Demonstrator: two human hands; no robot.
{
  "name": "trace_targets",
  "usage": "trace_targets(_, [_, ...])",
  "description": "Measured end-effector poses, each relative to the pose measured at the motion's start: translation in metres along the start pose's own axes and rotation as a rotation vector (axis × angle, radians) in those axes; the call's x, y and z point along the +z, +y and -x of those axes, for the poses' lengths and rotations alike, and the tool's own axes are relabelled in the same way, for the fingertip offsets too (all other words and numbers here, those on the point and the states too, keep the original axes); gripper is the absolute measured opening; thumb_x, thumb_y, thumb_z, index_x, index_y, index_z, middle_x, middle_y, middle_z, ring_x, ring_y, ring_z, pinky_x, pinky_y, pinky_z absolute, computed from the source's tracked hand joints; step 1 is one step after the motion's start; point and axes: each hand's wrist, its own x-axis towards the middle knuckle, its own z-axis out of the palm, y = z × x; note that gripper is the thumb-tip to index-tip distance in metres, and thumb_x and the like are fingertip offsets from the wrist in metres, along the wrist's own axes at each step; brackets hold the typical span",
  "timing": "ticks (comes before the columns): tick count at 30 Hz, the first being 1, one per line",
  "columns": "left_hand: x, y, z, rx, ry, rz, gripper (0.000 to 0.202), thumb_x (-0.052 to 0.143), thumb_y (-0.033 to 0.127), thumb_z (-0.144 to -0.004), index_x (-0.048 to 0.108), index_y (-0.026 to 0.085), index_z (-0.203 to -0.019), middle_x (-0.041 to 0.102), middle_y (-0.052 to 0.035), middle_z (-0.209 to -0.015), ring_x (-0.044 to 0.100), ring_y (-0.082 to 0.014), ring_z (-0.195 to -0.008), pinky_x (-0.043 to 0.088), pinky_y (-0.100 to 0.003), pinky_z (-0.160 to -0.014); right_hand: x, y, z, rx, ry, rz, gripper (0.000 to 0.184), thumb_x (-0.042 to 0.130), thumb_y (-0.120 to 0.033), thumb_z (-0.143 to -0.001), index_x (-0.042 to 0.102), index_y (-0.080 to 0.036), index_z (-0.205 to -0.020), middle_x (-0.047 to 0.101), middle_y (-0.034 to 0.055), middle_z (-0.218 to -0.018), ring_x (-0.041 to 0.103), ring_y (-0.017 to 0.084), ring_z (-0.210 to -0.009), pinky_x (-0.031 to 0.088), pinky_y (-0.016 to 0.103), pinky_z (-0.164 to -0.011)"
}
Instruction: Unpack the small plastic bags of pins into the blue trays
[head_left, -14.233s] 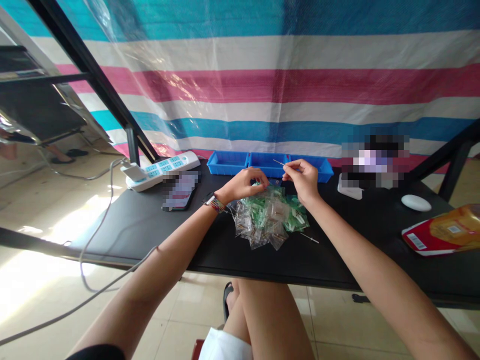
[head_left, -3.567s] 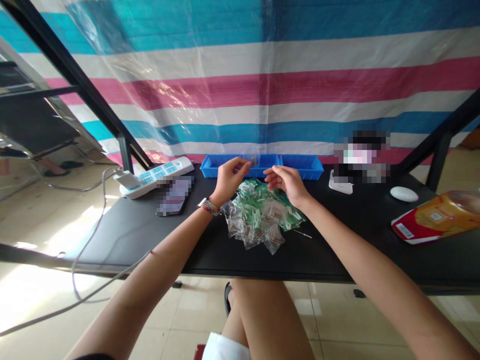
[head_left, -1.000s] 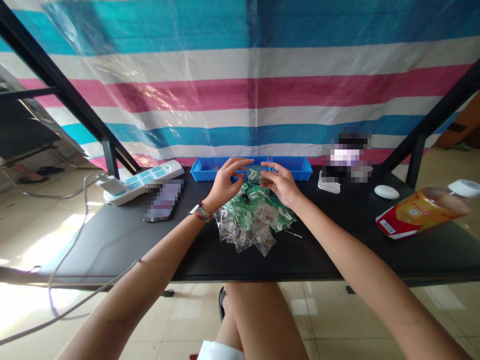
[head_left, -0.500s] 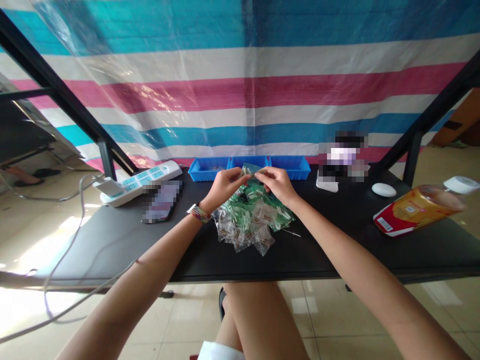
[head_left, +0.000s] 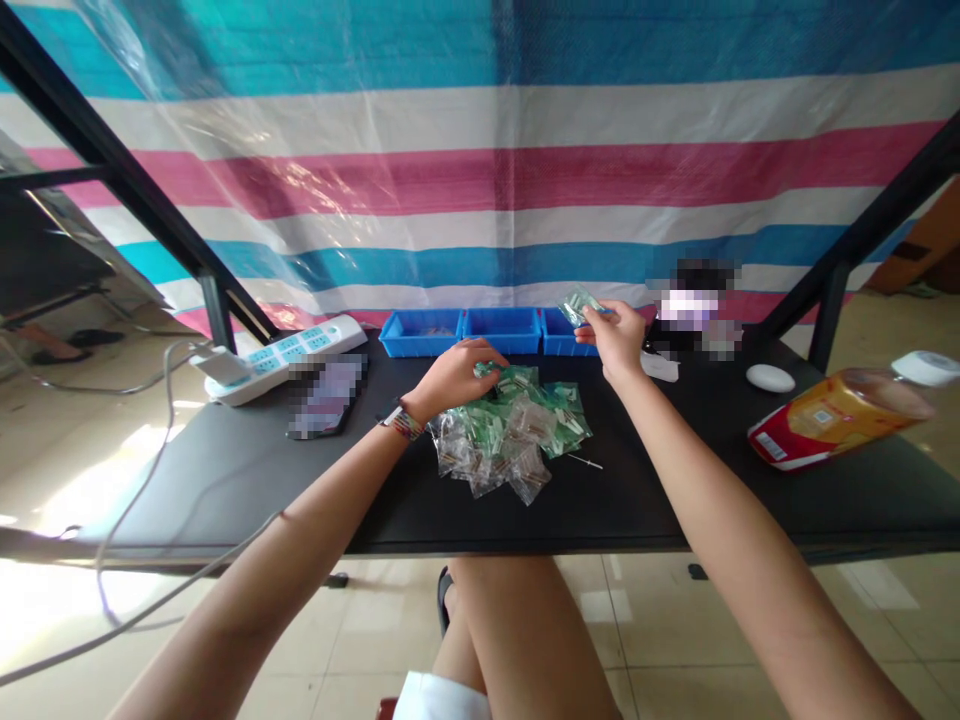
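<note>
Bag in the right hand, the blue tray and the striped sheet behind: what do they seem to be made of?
Bag in the right hand: probably thin plastic film, glossy and see-through greenish, with pale pieces showing inside. Blue tray: likely hard plastic, smooth, evenly coloured, with stiff straight walls. Striped sheet: perhaps plastic sheeting, given its glare and creases.

A packet pile (head_left: 510, 428) lies midway on the table (head_left: 450, 525); a divided tray (head_left: 501, 346) sits behind it; a phone (head_left: 328, 402) lies left, a power strip (head_left: 296, 355) behind the phone; a rod (head_left: 586, 462) lies just right, a bottle (head_left: 832, 415) farther right.
</note>
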Motion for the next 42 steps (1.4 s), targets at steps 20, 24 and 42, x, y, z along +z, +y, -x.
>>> trace_targets(20, [0.013,-0.009,-0.002,-0.047,0.076,0.206,0.044,0.079,0.03,-0.083,0.07,0.019,-0.125,0.074,-0.0077,-0.108,0.07,-0.0247,-0.099,0.056,-0.038,-0.093,0.032,-0.009,0.059,-0.446,-0.678,0.521,0.012,0.073,-0.022,-0.084,0.078,-0.018,-0.094,0.071,0.0033,-0.086,0.058,0.015,-0.067,0.046,0.029,-0.069])
trace_targets(24, [0.013,-0.009,-0.001,-0.071,0.123,0.242,0.039,0.08,0.028,-0.083,0.07,0.019,-0.12,0.072,-0.0051,-0.1,0.069,-0.0219,-0.094,0.055,-0.035,-0.089,0.034,-0.011,0.06,-0.347,-0.676,0.438,0.013,0.076,-0.024,-0.081,0.074,-0.019,-0.093,0.073,0.0028,-0.088,0.057,0.014,-0.064,0.046,0.028,-0.067])
trace_targets(42, [-0.006,0.016,-0.002,0.103,0.253,0.115,0.026,0.064,0.022,-0.097,0.078,0.023,-0.119,0.075,-0.0085,-0.126,0.067,-0.0261,-0.118,0.049,-0.045,-0.112,0.04,-0.031,0.067,0.344,-0.594,-0.258,0.063,0.094,-0.039,-0.065,0.067,-0.025,-0.121,0.064,-0.0073,-0.069,0.052,0.01,-0.052,0.037,0.022,-0.047])
